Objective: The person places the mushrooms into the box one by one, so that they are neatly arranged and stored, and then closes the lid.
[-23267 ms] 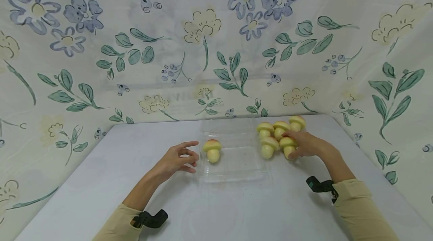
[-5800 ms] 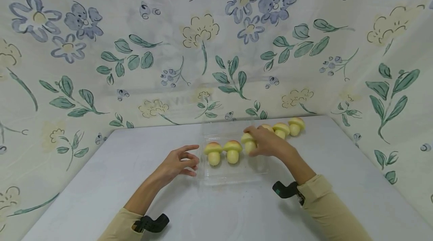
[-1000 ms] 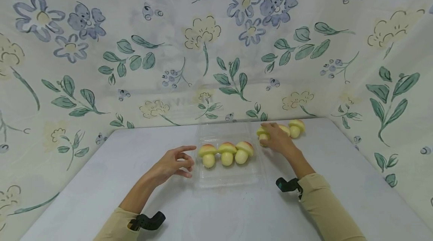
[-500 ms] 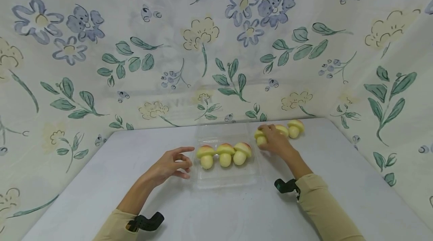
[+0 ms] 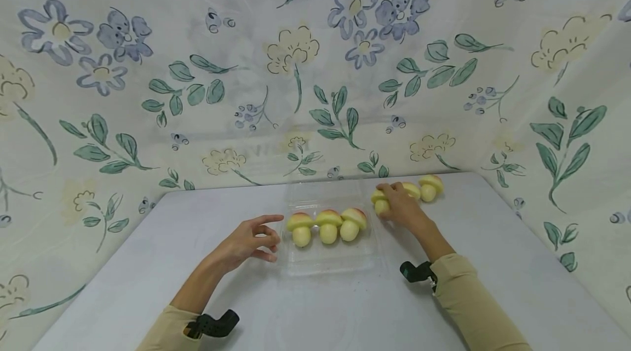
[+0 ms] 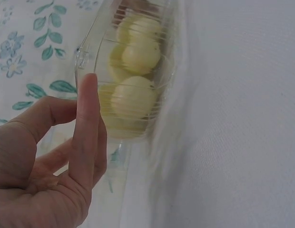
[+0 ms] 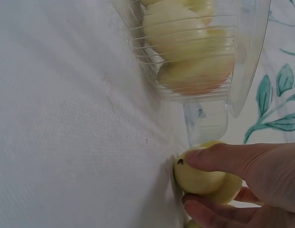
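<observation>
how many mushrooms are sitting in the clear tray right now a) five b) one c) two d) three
d) three: the head view shows three mushrooms in a row inside the clear tray, while the right hand grips another mushroom outside it on the table, and the left hand rests by the tray's left edge.

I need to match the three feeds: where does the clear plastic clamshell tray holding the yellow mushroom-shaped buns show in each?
Head view: clear plastic clamshell tray at table centre, between both hands.
Left wrist view: tray upper left, beyond the left hand.
Right wrist view: tray at top, above the right hand.
Shared landmark: the three yellow mushroom-shaped buns inside it.
</observation>
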Action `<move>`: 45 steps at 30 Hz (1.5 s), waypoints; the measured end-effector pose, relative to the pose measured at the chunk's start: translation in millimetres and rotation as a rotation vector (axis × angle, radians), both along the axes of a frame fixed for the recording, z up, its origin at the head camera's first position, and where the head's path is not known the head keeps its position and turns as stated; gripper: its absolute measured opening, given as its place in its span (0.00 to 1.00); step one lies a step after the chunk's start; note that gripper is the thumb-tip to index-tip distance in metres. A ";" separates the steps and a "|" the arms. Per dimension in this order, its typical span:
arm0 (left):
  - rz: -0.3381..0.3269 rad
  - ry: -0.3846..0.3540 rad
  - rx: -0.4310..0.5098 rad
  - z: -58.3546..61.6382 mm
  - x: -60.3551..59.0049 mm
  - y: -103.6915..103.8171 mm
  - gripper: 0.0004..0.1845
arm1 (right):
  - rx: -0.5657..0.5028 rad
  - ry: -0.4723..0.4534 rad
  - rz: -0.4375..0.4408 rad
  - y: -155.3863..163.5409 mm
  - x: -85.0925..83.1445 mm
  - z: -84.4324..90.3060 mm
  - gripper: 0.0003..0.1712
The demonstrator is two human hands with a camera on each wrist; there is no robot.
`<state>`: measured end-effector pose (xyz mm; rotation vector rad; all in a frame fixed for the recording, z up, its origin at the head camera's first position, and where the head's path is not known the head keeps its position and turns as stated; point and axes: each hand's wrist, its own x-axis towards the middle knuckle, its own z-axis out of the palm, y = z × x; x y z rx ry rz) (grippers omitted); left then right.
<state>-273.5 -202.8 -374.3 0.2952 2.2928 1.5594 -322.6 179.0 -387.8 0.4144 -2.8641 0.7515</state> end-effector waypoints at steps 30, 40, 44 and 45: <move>-0.008 -0.004 0.006 0.9 -0.5 0.1 0.37 | -0.062 -0.076 -0.008 1.2 2.0 5.7 0.40; -0.012 -0.002 0.004 0.1 -0.3 0.2 0.37 | -0.061 -0.049 0.016 2.0 3.4 12.2 0.40; -0.012 0.002 0.004 1.5 0.5 0.6 0.37 | -0.049 -0.013 0.035 2.3 4.2 15.0 0.39; -0.011 0.003 0.004 2.0 0.6 0.8 0.37 | -0.046 -0.008 0.035 2.1 4.6 16.2 0.39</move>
